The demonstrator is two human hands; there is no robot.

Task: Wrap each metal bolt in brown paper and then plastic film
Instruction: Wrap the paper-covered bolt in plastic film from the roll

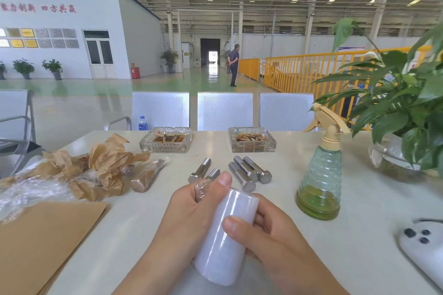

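From the head view, I see my left hand curled round a small bolt-shaped bundle wrapped in brown paper and clear film, with its thumb pressed on the top of a white cylindrical roll of plastic film. My right hand grips that roll from the right side, thumb laid across its front. The roll stands tilted, its upper end leaning right, above the white table.

Just beyond my hands lie five bare grey metal hex bolts: two on the left, partly hidden by my left thumb, and three close together on the right, heads toward me. Left of them rests a finished wrapped bolt in brown paper and film. Further left sits a heap of crumpled brown paper with loose clear film beside it, and flat brown paper sheets lie at the near left edge.

Two square glass ashtrays (both holding cigarette butts) stand at the far edge. On the right is a green plastic spray bottle with a beige trigger, then a leafy green plant in a glass bowl, and a white device with dark buttons at the near right corner.
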